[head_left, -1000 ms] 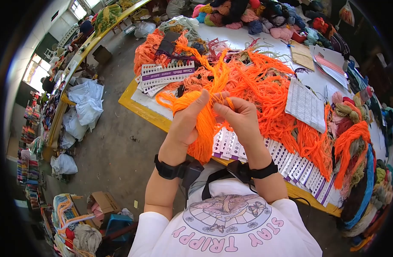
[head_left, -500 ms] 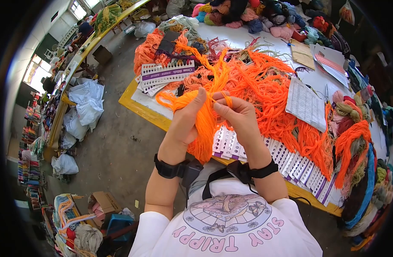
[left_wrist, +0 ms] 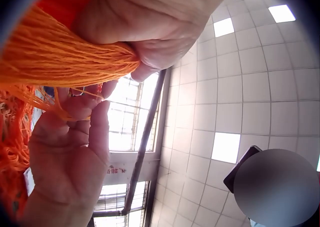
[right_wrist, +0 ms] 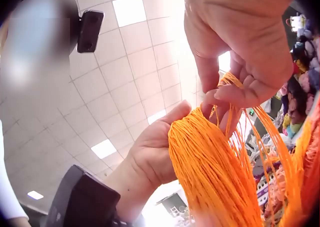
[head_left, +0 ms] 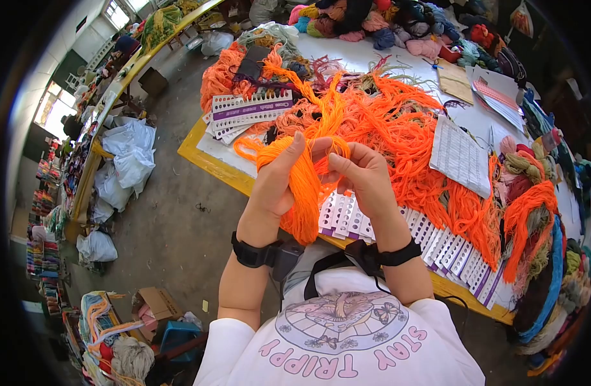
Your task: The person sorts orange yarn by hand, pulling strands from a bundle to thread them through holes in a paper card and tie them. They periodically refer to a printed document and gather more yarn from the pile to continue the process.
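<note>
A skein of bright orange yarn (head_left: 303, 202) hangs over my left hand (head_left: 274, 183), which grips it near its top with the thumb pointing up. Close beside it, my right hand (head_left: 367, 180) pinches a few thin orange strands between thumb and fingers. In the right wrist view, the yarn skein (right_wrist: 212, 162) fans downward from the left hand (right_wrist: 150, 152), and the right hand (right_wrist: 245, 52) holds a small loop above it. From the left wrist, strands run from the bundle (left_wrist: 65, 57) to the right fingers (left_wrist: 100, 127).
Loose orange yarn (head_left: 398, 141) covers much of the yellow-edged table (head_left: 205, 153). Punched white cards (head_left: 437, 248) line its near edge, and more cards (head_left: 251, 109) lie at the left. A printed sheet (head_left: 461, 156) rests on the yarn. Coloured skeins (head_left: 398, 29) are heaped behind.
My right hand has shifted slightly to the right with the pinched strands, so the gap between the hands is wider. The left hand still holds the skein, moved a little leftward.
</note>
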Motion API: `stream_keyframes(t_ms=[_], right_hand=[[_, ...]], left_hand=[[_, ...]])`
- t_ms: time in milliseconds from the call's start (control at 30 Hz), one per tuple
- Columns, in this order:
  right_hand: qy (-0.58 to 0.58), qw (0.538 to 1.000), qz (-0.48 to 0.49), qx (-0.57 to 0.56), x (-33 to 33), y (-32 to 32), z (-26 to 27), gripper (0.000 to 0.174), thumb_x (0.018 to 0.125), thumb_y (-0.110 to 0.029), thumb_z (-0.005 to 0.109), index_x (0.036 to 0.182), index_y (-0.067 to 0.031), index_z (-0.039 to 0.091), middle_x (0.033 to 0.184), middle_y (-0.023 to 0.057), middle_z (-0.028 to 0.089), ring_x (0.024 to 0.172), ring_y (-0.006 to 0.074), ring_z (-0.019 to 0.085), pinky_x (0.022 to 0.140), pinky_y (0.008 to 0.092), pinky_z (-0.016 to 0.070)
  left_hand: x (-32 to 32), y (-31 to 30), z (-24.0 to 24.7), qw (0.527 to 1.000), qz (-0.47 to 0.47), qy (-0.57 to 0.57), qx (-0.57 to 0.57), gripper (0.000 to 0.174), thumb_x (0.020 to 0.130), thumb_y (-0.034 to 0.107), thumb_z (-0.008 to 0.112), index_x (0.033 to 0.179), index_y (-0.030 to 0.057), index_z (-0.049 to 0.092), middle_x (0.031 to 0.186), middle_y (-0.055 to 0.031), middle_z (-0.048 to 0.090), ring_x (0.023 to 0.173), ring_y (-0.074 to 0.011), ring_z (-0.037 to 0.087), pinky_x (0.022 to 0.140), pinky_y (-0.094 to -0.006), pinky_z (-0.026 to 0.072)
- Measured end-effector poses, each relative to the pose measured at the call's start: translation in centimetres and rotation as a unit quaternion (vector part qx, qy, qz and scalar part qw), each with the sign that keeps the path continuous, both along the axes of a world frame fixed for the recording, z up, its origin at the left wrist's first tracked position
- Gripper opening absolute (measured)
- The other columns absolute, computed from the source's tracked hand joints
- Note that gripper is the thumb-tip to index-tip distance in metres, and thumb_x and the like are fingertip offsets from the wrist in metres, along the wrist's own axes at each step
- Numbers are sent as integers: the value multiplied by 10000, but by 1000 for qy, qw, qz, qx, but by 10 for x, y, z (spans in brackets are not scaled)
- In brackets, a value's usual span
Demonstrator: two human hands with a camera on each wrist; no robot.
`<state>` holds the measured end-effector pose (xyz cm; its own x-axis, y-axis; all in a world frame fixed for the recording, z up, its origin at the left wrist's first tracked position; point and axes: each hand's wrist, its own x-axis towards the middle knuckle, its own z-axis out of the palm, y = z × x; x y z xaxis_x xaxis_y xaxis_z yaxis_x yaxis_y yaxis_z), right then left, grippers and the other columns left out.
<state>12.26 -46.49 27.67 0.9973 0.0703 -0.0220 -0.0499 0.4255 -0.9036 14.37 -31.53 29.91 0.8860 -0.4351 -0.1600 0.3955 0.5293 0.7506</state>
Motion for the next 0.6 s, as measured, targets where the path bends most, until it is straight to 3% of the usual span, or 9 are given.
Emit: stream_keyframes(t_ms=[67,167,267,467,600], right_hand=[[-6,1000,7,12,-1,-2,0,188,792,-168,621,907,-22,590,736,10,612,635,67,602,437,146,395],[-1,996,30,-79,1,-8,-3,179,787,-148,619,912,-20,604,777,20,621,634,59,595,460,152,409],[-1,995,40,-92,-1,-7,3,161,790,-118,604,912,-12,613,850,35,633,634,52,583,477,159,418],[-34,998,31,38,3,2,3,156,806,-85,578,933,-6,621,924,44,640,631,33,557,464,152,403],[-46,998,26,14,5,5,5,171,808,-89,580,948,2,615,896,36,638,639,33,550,476,155,408]], left_hand=[[1,1,-2,1000,4,-9,-3,381,873,288,499,1064,-39,540,1069,-125,561,1017,-195,518,806,-312,458],[1,2,-4,1000,9,-27,11,320,841,219,559,1045,-28,553,1034,-116,573,986,-188,533,802,-311,458],[0,2,-4,999,12,-42,21,261,812,151,599,1011,-14,564,983,-96,585,920,-175,555,778,-302,465],[-5,2,-7,994,47,-87,49,175,794,106,614,929,7,562,913,-60,583,803,-136,559,704,-263,462],[-5,4,-14,980,26,-135,142,173,788,111,621,915,12,558,887,-50,578,772,-126,552,697,-258,453]])
